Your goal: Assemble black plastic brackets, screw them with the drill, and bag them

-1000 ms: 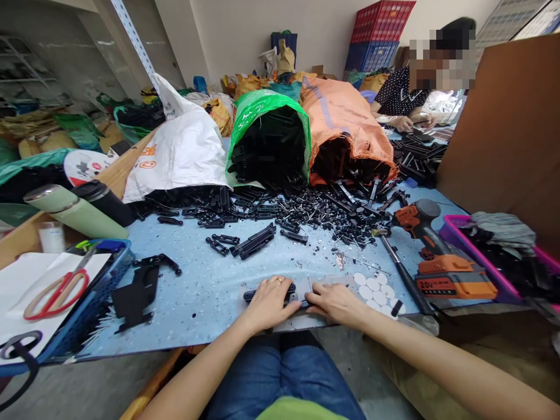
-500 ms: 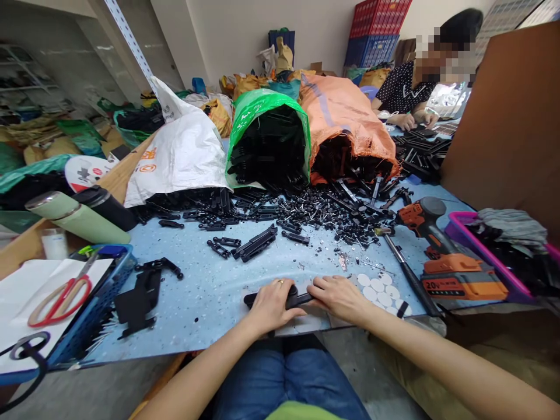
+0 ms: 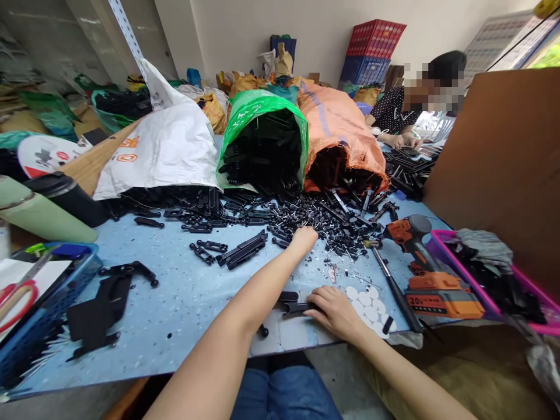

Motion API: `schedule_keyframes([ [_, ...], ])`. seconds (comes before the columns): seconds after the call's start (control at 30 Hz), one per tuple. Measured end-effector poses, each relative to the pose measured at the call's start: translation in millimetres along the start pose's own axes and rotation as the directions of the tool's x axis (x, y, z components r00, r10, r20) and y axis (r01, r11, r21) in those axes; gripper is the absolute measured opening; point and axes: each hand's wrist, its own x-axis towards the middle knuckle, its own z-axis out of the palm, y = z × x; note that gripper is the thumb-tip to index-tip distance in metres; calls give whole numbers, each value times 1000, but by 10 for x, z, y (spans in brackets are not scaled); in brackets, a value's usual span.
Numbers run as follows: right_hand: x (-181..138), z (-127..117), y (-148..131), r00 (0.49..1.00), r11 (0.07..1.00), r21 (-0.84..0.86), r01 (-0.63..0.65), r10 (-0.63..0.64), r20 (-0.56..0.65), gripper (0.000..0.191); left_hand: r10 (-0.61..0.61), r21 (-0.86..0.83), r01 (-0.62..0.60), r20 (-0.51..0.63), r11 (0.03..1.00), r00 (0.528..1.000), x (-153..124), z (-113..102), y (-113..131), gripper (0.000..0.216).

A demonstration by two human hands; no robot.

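Note:
My left hand (image 3: pixel 305 238) reaches out to the near side of a pile of small screws and black fittings (image 3: pixel 336 227). Its fingers are curled down and partly hidden, so whatever they pinch does not show. Close to the table's front edge, my right hand (image 3: pixel 335 309) is closed over a black plastic bracket (image 3: pixel 296 308) with a forked left end, its other end covered by the fingers. A black ball-ended piece (image 3: pixel 263 331) lies left of it, partly behind my left forearm. Beyond my left hand lie several black plastic arms (image 3: pixel 242 249).
White, green (image 3: pixel 262 100) and orange sacks (image 3: pixel 345 116) spill black parts at the back. Right stand a hammer (image 3: pixel 396 286), a cordless drill (image 3: pixel 441 280) and a pink basket (image 3: pixel 494 291). White discs (image 3: pixel 365 303) lie beside my right hand. A co-worker (image 3: pixel 398 116) sits far right.
My left hand has left the black bracket and moved forward to the pile of screws and fittings. My right hand stays on the bracket. The view has shifted slightly right.

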Motion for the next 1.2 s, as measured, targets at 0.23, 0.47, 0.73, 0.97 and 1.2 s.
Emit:
schedule_keyframes([
  [0.23,608,-175,827,914,870,-315,-380,406,19,22,-7,-131,-13,-151,991,989,-702,-402,-183,20],
  [0.47,970,-19,1032,847,830,-370,-418,503,172,21,-362,-530,95,-427,843,828,-2288,-589,-620,24],
  [0.73,910,-120,925,803,786,-414,-458,566,186,26,-134,-183,31,-582,983,802,-2612,-355,-579,21],
  [0.97,753,-131,900,787,797,-334,-504,583,203,23,43,75,-8,-475,997,879,-2707,-304,-658,27],
  [1.2,735,-301,727,818,815,-206,-541,567,95,24,107,94,-75,-392,993,914,-2701,-302,-681,31],
])
